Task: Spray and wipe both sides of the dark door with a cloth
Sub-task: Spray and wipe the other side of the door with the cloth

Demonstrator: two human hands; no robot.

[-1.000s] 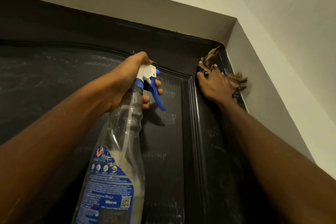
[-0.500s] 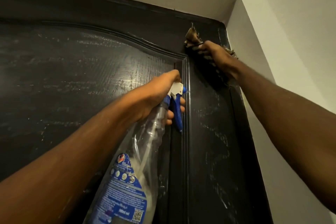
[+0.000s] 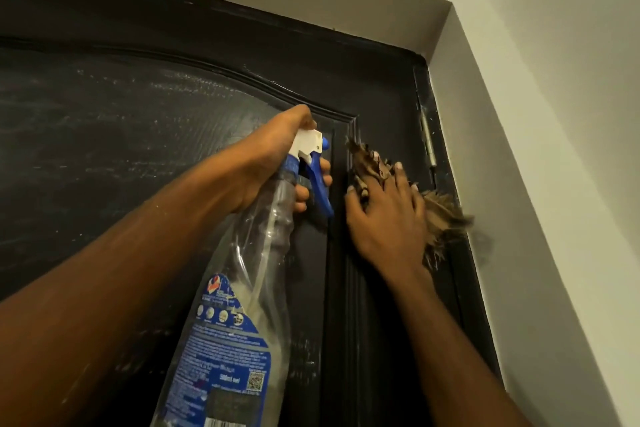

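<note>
The left hand grips the bottle at its neck, fingers curled by the trigger, in front of the door panel's upper right corner. The right hand, fingers spread flat, presses the cloth against the door's right edge.

left hand gripping spray bottle, right hand pressing cloth on door

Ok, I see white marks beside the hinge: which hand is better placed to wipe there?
Right. The right hand presses the cloth on the door beside the hinge; the left hand grips the spray bottle.
</note>
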